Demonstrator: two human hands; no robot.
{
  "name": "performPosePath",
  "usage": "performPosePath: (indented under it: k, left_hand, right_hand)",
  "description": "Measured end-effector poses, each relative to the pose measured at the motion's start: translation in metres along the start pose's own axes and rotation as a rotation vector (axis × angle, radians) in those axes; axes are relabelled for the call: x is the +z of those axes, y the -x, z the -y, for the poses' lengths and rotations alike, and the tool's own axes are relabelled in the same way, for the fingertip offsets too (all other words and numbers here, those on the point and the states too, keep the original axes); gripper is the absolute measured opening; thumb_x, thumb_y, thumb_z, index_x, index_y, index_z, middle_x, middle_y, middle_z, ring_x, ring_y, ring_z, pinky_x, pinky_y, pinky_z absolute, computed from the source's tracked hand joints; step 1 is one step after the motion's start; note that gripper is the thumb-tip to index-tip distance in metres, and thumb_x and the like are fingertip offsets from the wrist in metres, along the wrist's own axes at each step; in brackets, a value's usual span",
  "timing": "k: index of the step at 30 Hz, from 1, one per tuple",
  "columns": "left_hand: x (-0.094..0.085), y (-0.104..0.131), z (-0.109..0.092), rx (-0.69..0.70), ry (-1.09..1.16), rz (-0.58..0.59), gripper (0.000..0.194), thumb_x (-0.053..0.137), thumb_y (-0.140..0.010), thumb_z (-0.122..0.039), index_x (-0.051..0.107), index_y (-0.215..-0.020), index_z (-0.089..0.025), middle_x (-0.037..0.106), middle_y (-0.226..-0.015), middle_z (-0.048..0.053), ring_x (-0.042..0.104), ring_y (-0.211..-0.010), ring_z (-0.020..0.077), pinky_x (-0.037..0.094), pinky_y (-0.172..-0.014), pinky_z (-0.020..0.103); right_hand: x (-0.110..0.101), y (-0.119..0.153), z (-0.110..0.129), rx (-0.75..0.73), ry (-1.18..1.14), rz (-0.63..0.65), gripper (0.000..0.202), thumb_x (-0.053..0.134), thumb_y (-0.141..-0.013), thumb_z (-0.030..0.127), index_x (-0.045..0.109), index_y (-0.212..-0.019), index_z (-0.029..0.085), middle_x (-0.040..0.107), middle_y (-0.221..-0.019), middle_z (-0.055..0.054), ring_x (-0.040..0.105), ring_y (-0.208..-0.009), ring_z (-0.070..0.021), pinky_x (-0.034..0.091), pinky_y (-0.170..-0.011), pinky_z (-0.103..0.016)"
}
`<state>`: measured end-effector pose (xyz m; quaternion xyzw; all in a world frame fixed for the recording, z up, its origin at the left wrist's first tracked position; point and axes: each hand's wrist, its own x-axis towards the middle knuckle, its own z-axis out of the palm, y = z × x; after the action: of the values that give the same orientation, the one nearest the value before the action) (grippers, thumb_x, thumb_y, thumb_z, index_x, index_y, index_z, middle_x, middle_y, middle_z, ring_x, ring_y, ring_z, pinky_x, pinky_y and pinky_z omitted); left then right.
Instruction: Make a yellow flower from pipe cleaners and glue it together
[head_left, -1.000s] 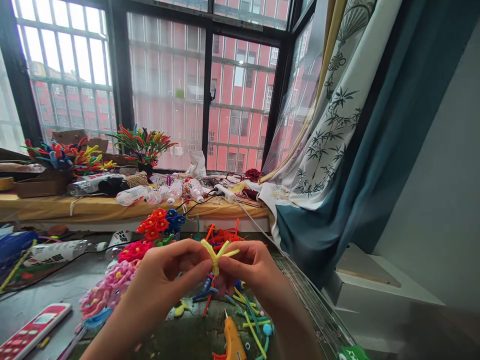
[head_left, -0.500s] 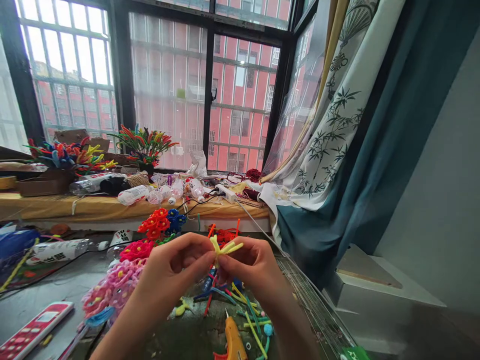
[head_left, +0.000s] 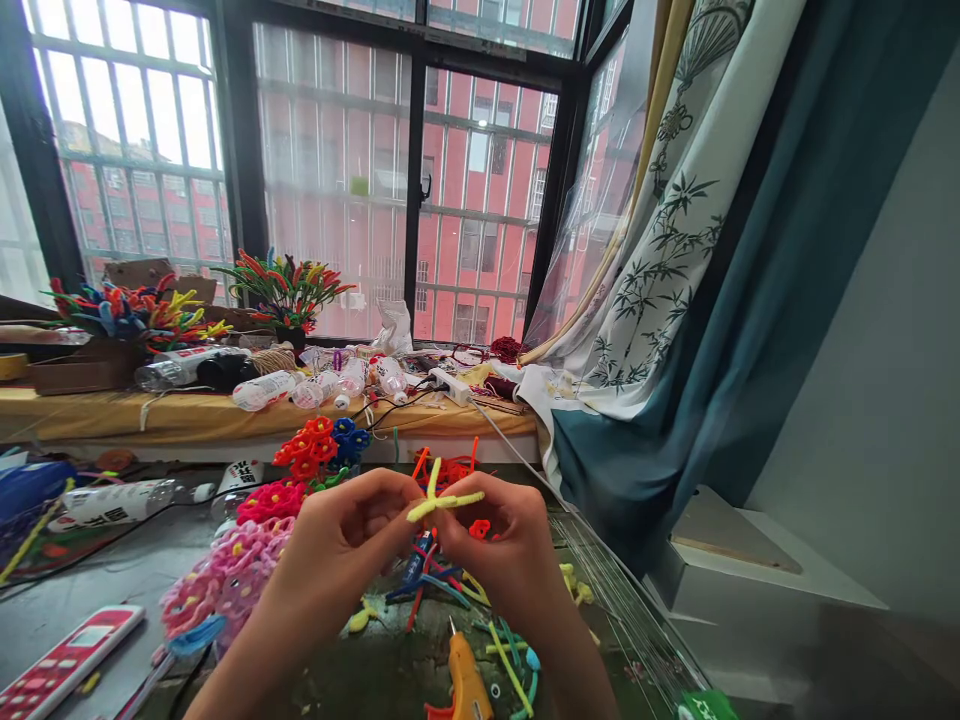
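Observation:
Near the centre, yellow pipe cleaner pieces (head_left: pixel 435 502) are pinched between both hands, their strands spreading upward, left and right. My left hand (head_left: pixel 358 535) is closed on their left side, thumb and index finger together. From the right, my right hand (head_left: pixel 496 535) pinches the same pieces, its thumb close to the other thumb. The fingertips partly hide where the strands meet. Below the hands an orange glue gun (head_left: pixel 468 680) lies on the dark table, with loose green and yellow pipe cleaners (head_left: pixel 510 668) beside it.
Pink fuzzy flowers (head_left: pixel 225 580), red flowers (head_left: pixel 307 447) and blue flowers (head_left: pixel 349 440) stand left of the hands. A red and white remote (head_left: pixel 67 660) lies front left. Plastic bottles (head_left: pixel 262 390) line the sill. Thin wires (head_left: pixel 622 600) lie at right.
The yellow strands have spread apart, one now upright and one pointing lower left. My right hand has shifted slightly, and yellow pieces on the table show to its right.

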<state>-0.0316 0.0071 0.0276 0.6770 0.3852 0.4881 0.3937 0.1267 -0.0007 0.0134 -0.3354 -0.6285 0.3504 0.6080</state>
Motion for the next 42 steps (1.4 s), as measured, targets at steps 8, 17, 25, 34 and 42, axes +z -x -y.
performPosePath:
  k: [8,17,25,34,42]
  left_hand:
    - [0.009,0.007,0.003,0.702,-0.424,-0.2,0.012,0.062,-0.089,-0.011,0.065,-0.085,-0.022,0.067,-0.076,-0.005,0.059,-0.064,0.0066,0.045,-0.064,0.015]
    - [0.012,0.007,-0.003,0.519,-0.341,-0.287,0.008,0.065,-0.086,-0.021,0.069,-0.079,-0.023,0.067,-0.07,-0.004,0.057,-0.059,0.0105,0.042,-0.055,0.02]
    - [0.01,0.006,-0.013,-0.045,0.022,-0.118,0.035,0.071,-0.077,-0.052,0.069,-0.074,-0.017,0.05,-0.058,-0.005,0.039,-0.053,0.0093,0.028,-0.047,0.018]
    - [0.001,0.003,-0.005,-0.111,0.184,0.059,0.033,0.081,-0.071,-0.047,0.07,-0.075,-0.016,0.053,-0.058,-0.005,0.038,-0.051,0.0074,0.025,-0.044,0.016]
    - [0.015,0.009,-0.005,0.451,-0.365,-0.237,0.012,0.059,-0.089,-0.023,0.063,-0.078,-0.021,0.062,-0.068,-0.003,0.055,-0.06,0.0116,0.043,-0.058,0.02]
  right_hand:
    - [-0.002,-0.006,-0.009,0.172,-0.457,0.092,0.009,0.073,-0.066,0.021,0.067,-0.061,0.016,0.06,-0.046,0.004,0.049,-0.038,-0.0067,0.035,-0.039,-0.017]
    - [-0.001,-0.002,-0.009,0.043,-0.296,-0.019,0.01,0.073,-0.071,0.021,0.066,-0.066,0.018,0.06,-0.053,0.005,0.051,-0.045,-0.008,0.039,-0.045,-0.018]
    - [-0.006,0.002,0.001,-0.546,0.382,-0.074,0.007,0.066,-0.083,0.01,0.068,-0.078,0.015,0.068,-0.069,-0.003,0.06,-0.061,-0.0139,0.045,-0.059,-0.023]
    - [-0.003,0.002,-0.004,-0.637,0.518,-0.038,0.014,0.062,-0.086,0.011,0.064,-0.075,0.018,0.067,-0.067,-0.003,0.057,-0.061,-0.0156,0.044,-0.059,-0.026]
    - [0.001,-0.001,-0.004,0.074,-0.261,-0.026,0.008,0.073,-0.066,0.019,0.066,-0.063,0.018,0.059,-0.051,0.004,0.048,-0.044,-0.0094,0.039,-0.044,-0.021]
